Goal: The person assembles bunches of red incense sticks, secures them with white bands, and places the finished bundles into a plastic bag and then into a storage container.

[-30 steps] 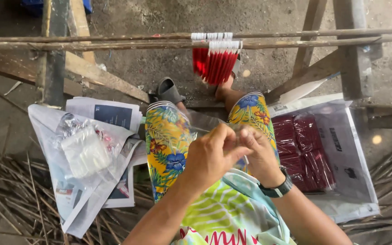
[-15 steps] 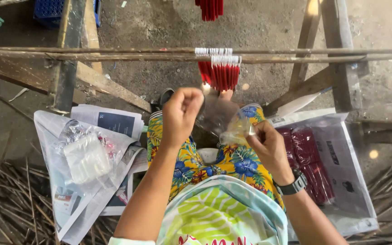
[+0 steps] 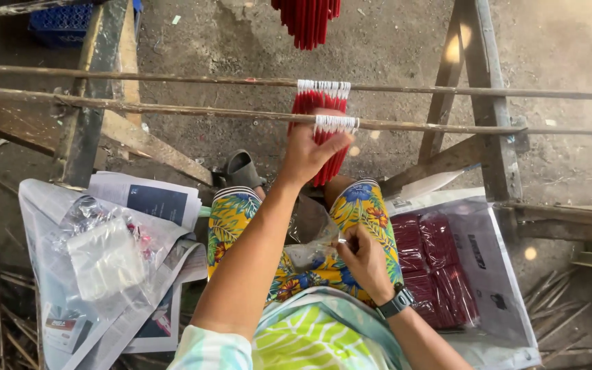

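Nearest you, your right hand point(image 3: 364, 260) rests in your lap, its fingers point(image 3: 351, 241) pinched shut on a thin clear plastic bag point(image 3: 310, 255); the film looks limp, light and slippery, so hold it at the mouth. Beyond those fingers, your left hand point(image 3: 307, 152) reaches forward, fingers curled closed around a bunch of red sticks point(image 3: 325, 147) hanging from the nearer pole point(image 3: 173, 109) by white ends point(image 3: 337, 123). The sticks look thin, light and brittle: take them as a bunch near the top, not singly. Right of your right fingers, wrapped red packs point(image 3: 436, 267) lie on the floor.
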